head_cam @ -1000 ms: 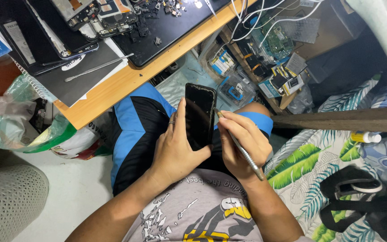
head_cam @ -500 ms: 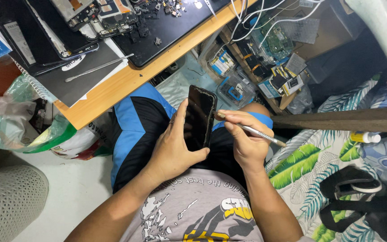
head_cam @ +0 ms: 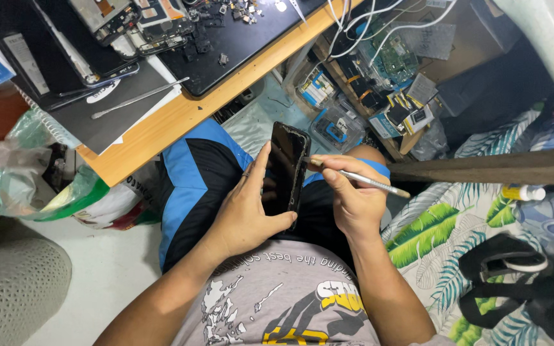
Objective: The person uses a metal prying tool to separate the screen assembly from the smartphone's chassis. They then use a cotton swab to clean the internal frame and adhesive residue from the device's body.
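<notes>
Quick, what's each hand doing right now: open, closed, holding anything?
Left hand: closed around a black smartphone, held on edge.
Right hand: closed on a thin metal pry tool, its tip at the phone's side edge.

Wooden desk (head_cam: 181, 118), top left. Black mat (head_cam: 251, 41) with phone parts (head_cam: 142, 22), grey notebook (head_cam: 107, 112), metal spudger (head_cam: 139, 98) on top.

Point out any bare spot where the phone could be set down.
Bare wood along the desk's front edge, below the grey pad. The black mat is crowded with parts. Left hand holds the phone; right hand holds a metal tool.
</notes>
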